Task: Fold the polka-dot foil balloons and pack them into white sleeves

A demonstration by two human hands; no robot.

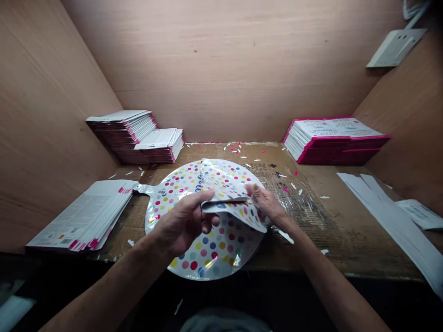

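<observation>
A flat round foil balloon, white with coloured dots, lies in front of me with its tail pointing left. On top of it is a second dotted foil balloon, partly folded over. My left hand pinches the front folded edge between thumb and fingers. At the right side of the same fold, my right hand grips the edge, its fingers slightly blurred. Some dark lettering shows on the upper balloon, but the fold hides most of it.
Printed card packets are stacked at back left, front left and back right. White paper strips lie at right. Paper scraps litter the cardboard surface. Wooden walls enclose three sides; a power socket hangs upper right.
</observation>
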